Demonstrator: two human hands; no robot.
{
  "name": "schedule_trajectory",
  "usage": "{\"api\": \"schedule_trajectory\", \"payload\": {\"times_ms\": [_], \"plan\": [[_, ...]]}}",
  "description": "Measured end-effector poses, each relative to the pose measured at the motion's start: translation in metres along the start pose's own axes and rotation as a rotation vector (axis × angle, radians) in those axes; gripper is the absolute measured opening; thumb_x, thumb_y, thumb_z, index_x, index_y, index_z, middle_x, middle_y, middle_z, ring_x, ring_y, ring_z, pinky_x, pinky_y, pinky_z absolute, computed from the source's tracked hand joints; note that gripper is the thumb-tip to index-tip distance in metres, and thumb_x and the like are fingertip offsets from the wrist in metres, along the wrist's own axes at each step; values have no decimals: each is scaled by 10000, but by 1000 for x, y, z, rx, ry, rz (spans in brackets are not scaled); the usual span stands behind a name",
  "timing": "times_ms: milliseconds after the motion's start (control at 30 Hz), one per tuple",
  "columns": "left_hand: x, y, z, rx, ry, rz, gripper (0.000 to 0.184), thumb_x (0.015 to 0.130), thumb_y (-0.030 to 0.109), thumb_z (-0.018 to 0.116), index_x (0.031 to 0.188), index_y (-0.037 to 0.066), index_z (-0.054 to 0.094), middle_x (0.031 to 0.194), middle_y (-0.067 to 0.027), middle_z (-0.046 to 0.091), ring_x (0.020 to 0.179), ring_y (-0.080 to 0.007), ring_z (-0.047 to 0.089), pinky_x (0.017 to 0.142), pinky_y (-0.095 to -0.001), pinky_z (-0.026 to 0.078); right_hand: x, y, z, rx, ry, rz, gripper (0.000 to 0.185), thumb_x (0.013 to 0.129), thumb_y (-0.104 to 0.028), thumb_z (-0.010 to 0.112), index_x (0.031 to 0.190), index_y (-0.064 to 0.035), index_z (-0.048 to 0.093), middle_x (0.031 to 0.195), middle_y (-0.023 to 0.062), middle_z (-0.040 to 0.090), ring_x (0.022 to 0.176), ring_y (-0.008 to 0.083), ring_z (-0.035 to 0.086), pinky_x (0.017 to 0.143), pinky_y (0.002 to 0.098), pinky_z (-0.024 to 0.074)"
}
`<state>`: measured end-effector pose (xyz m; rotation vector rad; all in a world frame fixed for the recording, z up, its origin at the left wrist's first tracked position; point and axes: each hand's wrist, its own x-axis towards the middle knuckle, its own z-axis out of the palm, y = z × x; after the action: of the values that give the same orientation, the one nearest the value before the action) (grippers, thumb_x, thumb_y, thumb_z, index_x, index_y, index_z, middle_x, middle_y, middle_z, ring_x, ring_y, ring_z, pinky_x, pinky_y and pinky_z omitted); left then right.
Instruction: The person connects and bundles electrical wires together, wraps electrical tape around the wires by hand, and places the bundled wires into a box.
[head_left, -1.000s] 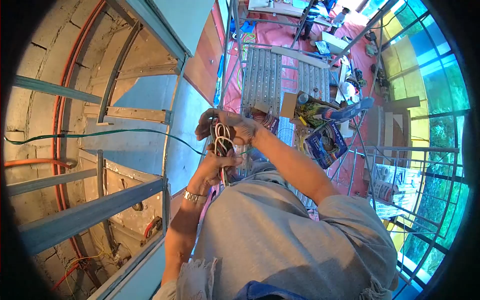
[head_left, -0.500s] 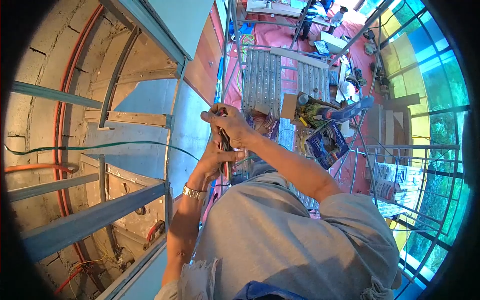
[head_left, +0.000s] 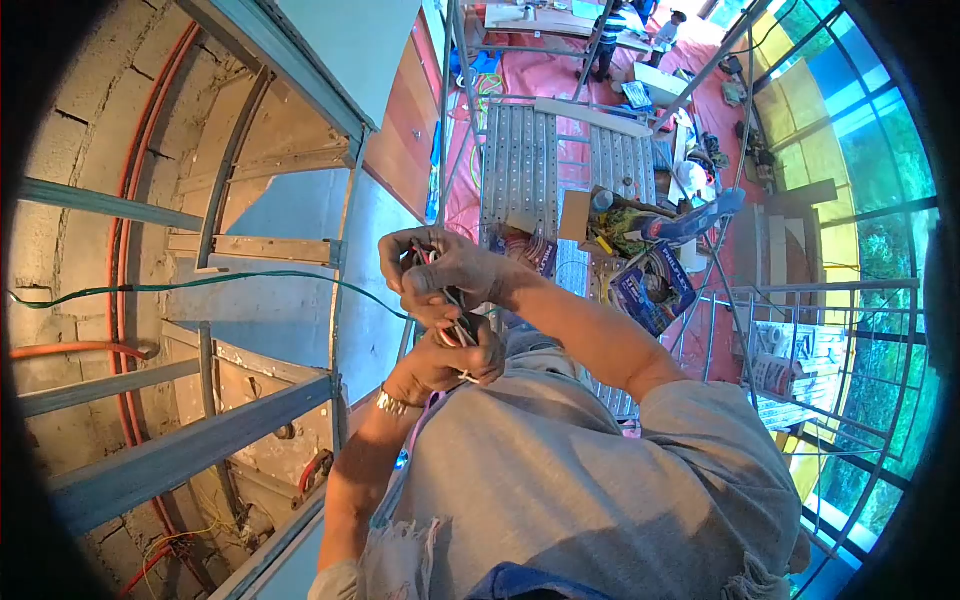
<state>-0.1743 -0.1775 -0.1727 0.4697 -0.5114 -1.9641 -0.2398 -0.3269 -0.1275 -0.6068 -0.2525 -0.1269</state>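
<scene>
A bundle of electrical wires (head_left: pixel 457 333), with black, red and white strands showing, passes through both hands in front of my shirt. My left hand (head_left: pixel 445 362), with a metal watch on its wrist, is closed around the lower part; a pale wire end pokes out beside its fingers. Just above it, my right hand (head_left: pixel 445 272) is curled around the upper part, fingers bent and thumb pressed in. From the left, a green wire (head_left: pixel 270 275) runs up to the hands, where the fingers hide its end.
Left is an open metal-stud frame (head_left: pixel 190 430) before a block wall with orange conduits (head_left: pixel 122 240). Scaffold planks (head_left: pixel 520 165) lie ahead, bearing an open cardboard box (head_left: pixel 577 215) and blue wire packaging (head_left: pixel 652 290). Scaffold rails (head_left: pixel 830 292) stand right. People (head_left: pixel 608 40) are far ahead.
My left hand has turned and closed more fully around the wire bundle. Both hands have come closer together, and my right hand has shifted slightly down and left.
</scene>
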Motion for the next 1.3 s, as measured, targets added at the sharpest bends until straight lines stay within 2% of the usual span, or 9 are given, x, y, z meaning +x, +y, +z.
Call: {"api": "schedule_trajectory", "payload": {"times_ms": [233, 467, 567, 633, 700, 733, 967, 1167, 1300], "plan": [[5, 4, 10, 126, 537, 19, 250, 976, 142, 710, 791, 98, 549, 583, 7, 445, 477, -131, 404, 451, -314, 336, 7, 2, -3, -361, 337, -3, 375, 926, -294, 837, 890, -58, 547, 558, -10, 485, 398, 81, 464, 397, 261, 381], [19, -42, -99, 573, 866, 150, 161, 960, 162, 718, 900, 91, 586, 621, 2, 548, 427, -127, 473, 392, -309, 357, 16, 67, -73, -873, 811, -120, 375, 943, -358, 807, 905, -66, 575, 570, -8, 527, 408, 87, 475, 387, 280, 369], [18, -37, -94, 282, 801, 128, 140, 953, 156, 704, 894, 88, 597, 618, 4, 540, 468, -131, 497, 410, -318, 384, 15, 69, -92, -710, 814, -25, 378, 939, -366, 809, 996, -60, 593, 608, 1, 550, 411, 87, 483, 383, 286, 373], [13, -28, -84, 121, 678, 128, 140, 960, 176, 693, 891, 89, 608, 609, 4, 527, 520, -146, 522, 451, -327, 423, 12, 57, -98, -597, 751, 109, 440, 984, -429, 746, 1166, -58, 594, 713, 37, 618, 549, 113, 593, 518, 278, 473], [8, -18, -78, 85, 722, 173, 377, 998, 282, 696, 717, 143, 486, 603, 10, 465, 519, -156, 479, 495, -319, 408, 12, 57, -109, -501, 589, -72, 560, 1027, -513, 652, 1356, -70, 557, 912, 100, 679, 822, 158, 681, 758, 318, 538], [4, -9, -82, -61, 691, 212, 438, 1008, 316, 701, 681, 161, 453, 587, 15, 424, 536, -167, 450, 537, -321, 400, -1, 46, -106, -474, 668, 50, 628, 1052, -550, 583, 1466, -84, 509, 1103, 132, 677, 1043, 181, 660, 938, 371, 506], [-11, 43, -90, -431, 769, 548, 393, 995, 294, 738, 689, 138, 547, 630, -39, 578, 761, -265, 670, 790, -441, 542, -90, 114, -128, -1119, 459, 280, 591, 1004, -406, 698, 1448, -67, 504, 1206, 142, 649, 1039, 254, 673, 938, 411, 519], [-1, 49, -83, -398, 831, 634, 380, 992, 354, 747, 722, 145, 579, 725, -34, 655, 839, -262, 705, 865, -453, 555, -98, 124, -53, -1543, 689, -302, 446, 894, -174, 789, 1298, -70, 632, 1163, 126, 624, 1028, 302, 658, 924, 431, 529], [2, 46, -99, -401, 750, 619, 397, 984, 369, 759, 718, 140, 571, 693, -19, 618, 740, -212, 639, 809, -430, 540, -97, 108, -54, -1940, 354, -327, 314, 880, -177, 760, 1180, -120, 686, 1175, 93, 619, 1081, 276, 649, 922, 420, 535]]}}
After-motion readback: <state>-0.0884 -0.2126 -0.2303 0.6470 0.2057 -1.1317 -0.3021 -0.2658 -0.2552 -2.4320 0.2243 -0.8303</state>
